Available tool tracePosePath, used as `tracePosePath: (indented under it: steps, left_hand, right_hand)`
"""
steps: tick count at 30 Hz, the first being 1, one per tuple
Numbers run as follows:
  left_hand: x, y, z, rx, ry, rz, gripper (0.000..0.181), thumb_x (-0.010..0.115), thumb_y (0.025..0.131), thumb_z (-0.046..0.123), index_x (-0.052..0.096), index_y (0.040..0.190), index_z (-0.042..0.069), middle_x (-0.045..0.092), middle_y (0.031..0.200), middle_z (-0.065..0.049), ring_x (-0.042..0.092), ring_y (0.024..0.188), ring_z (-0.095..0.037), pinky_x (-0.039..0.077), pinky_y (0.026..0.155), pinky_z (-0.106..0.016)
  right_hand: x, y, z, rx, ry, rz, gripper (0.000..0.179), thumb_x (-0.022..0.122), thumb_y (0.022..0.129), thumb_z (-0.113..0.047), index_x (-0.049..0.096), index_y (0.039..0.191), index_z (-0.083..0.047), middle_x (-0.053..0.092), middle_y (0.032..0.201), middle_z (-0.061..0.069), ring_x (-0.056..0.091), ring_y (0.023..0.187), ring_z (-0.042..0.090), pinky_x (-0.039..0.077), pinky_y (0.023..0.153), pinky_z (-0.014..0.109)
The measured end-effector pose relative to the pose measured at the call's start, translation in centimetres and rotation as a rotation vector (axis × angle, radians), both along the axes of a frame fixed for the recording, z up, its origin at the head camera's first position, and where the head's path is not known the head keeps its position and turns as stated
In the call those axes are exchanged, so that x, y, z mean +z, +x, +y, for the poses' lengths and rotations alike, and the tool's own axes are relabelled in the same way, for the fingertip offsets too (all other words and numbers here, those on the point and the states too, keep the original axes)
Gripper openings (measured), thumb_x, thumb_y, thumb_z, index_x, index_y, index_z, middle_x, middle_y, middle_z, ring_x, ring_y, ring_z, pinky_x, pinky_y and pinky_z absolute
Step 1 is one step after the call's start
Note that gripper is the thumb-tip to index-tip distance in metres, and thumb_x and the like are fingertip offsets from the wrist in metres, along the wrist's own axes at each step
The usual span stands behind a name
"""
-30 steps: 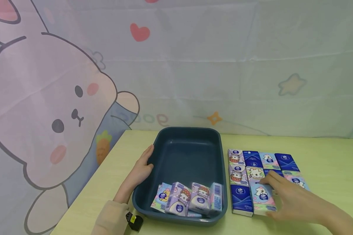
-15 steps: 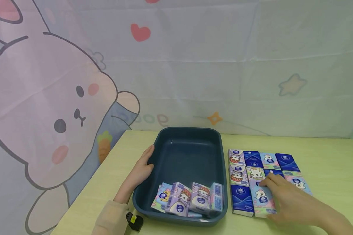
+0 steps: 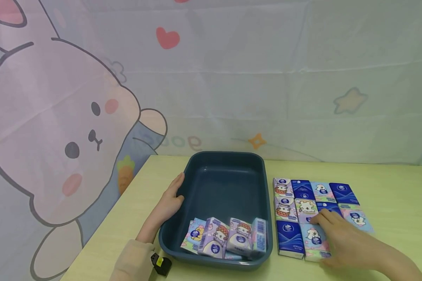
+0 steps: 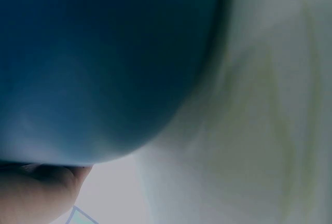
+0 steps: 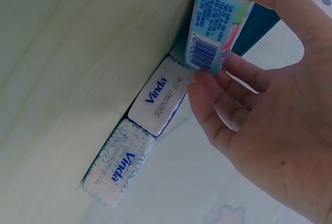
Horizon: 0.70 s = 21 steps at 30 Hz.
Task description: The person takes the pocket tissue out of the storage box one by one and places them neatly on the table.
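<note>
My right hand [image 3: 351,242] holds a blue-and-pink pocket tissue pack [image 3: 314,238] with a white cartoon animal on it. Thumb and fingers grip its opposite ends, and its barcode side [image 5: 210,32] shows in the right wrist view. This pack lies in the front row, beside a dark blue tissue pack [image 3: 290,238] and in front of a pack with a cartoon sheep [image 3: 306,207]. My left hand [image 3: 168,203] rests with extended fingers along the left side of a dark teal basin [image 3: 214,187]. The basin's outer wall [image 4: 104,68] fills much of the left wrist view.
Several tissue packs [image 3: 214,238] lean together at the basin's near end. Behind the right hand, more packs [image 3: 344,194] lie in rows on the pale yellow table [image 3: 390,187]. A small black object [image 3: 161,265] sits near the left sleeve. A printed cloth [image 3: 232,86] hangs behind.
My right hand and the gripped tissue pack have shifted slightly right and toward the front, leaving the pack in line with the row. My left hand and the basin have stayed put.
</note>
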<state>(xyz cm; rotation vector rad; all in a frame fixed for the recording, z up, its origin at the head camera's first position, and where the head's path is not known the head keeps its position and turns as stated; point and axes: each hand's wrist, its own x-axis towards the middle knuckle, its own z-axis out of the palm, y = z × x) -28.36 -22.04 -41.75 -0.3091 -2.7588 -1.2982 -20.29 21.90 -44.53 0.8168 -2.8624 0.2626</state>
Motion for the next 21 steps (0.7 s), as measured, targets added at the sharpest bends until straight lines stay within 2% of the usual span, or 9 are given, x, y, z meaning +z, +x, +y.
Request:
tracePosePath:
  steps: [11, 17, 21]
  left_hand:
    - [-0.07, -0.17, 0.03, 0.001, 0.0, 0.003, 0.07, 0.036, 0.087, -0.006, 0.015, 0.153, 0.003, 0.009, 0.163, -0.014, 0.006, 0.15, -0.036, 0.01, 0.119, -0.056]
    - [-0.13, -0.17, 0.0, 0.006, -0.003, 0.004, 0.07, 0.036, 0.087, -0.007, 0.016, 0.153, 0.002, 0.009, 0.163, -0.014, 0.007, 0.15, -0.036, 0.01, 0.119, -0.056]
    - [-0.2, -0.14, -0.02, 0.005, -0.002, -0.001, 0.07, 0.036, 0.087, -0.007, 0.015, 0.153, 0.002, 0.009, 0.163, -0.014, 0.006, 0.15, -0.036, 0.01, 0.119, -0.056]
  right_hand:
    - [-0.15, -0.01, 0.04, -0.013, -0.026, -0.058, 0.077, 0.086, 0.058, -0.042, 0.049, 0.121, -0.015, 0.049, 0.111, -0.006, 0.048, 0.102, 0.014, 0.051, 0.089, 0.044]
    - [-0.22, -0.03, -0.1, -0.014, -0.027, -0.087, 0.073, 0.086, 0.059, -0.039, 0.049, 0.119, -0.018, 0.047, 0.109, -0.007, 0.044, 0.096, 0.011, 0.051, 0.08, 0.036]
    - [-0.19, -0.05, -0.22, -0.022, -0.027, -0.106, 0.071, 0.086, 0.06, -0.038, 0.049, 0.117, -0.019, 0.046, 0.108, -0.008, 0.044, 0.096, 0.011, 0.051, 0.079, 0.034]
